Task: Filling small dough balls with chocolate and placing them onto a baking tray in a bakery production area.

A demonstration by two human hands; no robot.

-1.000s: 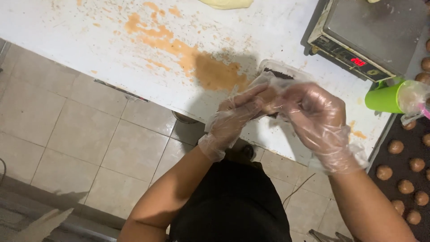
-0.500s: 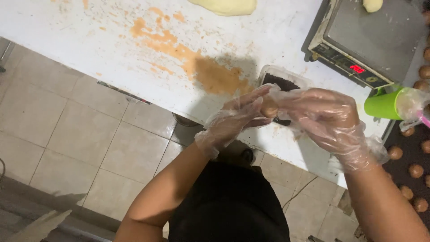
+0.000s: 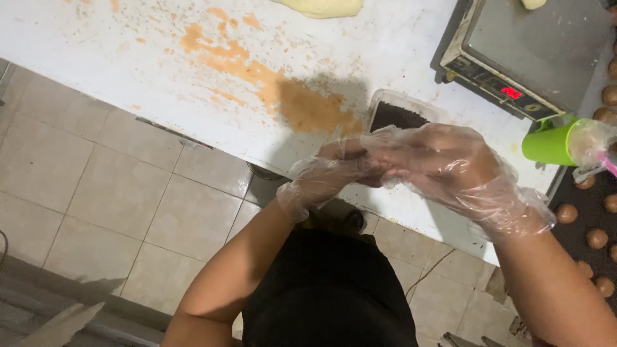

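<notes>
Both my hands wear loose clear plastic gloves and meet over the front edge of the white table (image 3: 128,58). My left hand (image 3: 328,170) is cupped below, and my right hand (image 3: 443,164) lies over it, fingers closed. The small brown dough ball they were working is hidden between them now. Just behind the hands stands a clear plastic tub (image 3: 398,112) of dark crumbly filling.
A metal scale (image 3: 533,51) with a red display sits at the back right, a dough piece (image 3: 532,4) on it. A green cup (image 3: 553,144) stands beside it. Brown balls line a dark tray (image 3: 598,212) at right. Pale dough (image 3: 321,6) lies at the back; orange-brown smears stain the table.
My hands have closed together over the brown ball, which showed between the fingers half a second ago. The view has shifted slightly.
</notes>
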